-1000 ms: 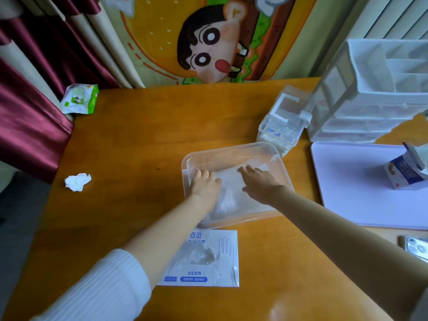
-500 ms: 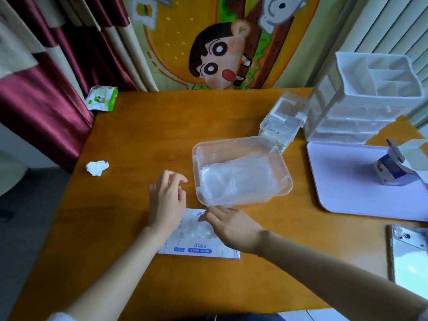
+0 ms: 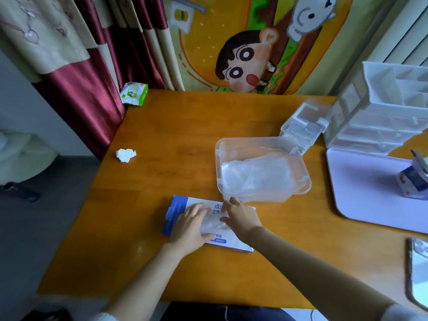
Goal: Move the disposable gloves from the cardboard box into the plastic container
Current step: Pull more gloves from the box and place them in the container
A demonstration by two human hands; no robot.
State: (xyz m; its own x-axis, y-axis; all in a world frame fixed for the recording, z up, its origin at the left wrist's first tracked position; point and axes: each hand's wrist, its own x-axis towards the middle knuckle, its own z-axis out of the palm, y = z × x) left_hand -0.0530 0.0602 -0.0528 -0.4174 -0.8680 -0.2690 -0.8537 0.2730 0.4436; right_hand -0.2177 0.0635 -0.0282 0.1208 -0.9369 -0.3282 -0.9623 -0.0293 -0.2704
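A flat blue-and-white cardboard glove box (image 3: 178, 212) lies on the wooden table near its front edge. Thin clear gloves (image 3: 214, 224) show through the opening in the box's top. My left hand (image 3: 191, 225) rests flat on the left part of the box, fingers spread. My right hand (image 3: 240, 217) reaches into the opening from the right, its fingers on the gloves there. Behind the box stands the clear plastic container (image 3: 301, 184), with a heap of clear gloves (image 3: 257, 174) inside it.
A crumpled tissue (image 3: 125, 155) and a green wipes pack (image 3: 133, 93) lie at the left. A small clear organiser (image 3: 303, 126) and white drawer unit (image 3: 382, 112) stand at the back right. A lilac mat (image 3: 361, 193) carries a small carton (image 3: 412, 181). A phone (image 3: 419, 272) lies at the right edge.
Both hands have come out of the plastic container and back to the glove box. My left hand now lies on the box and my right hand is at its opening.
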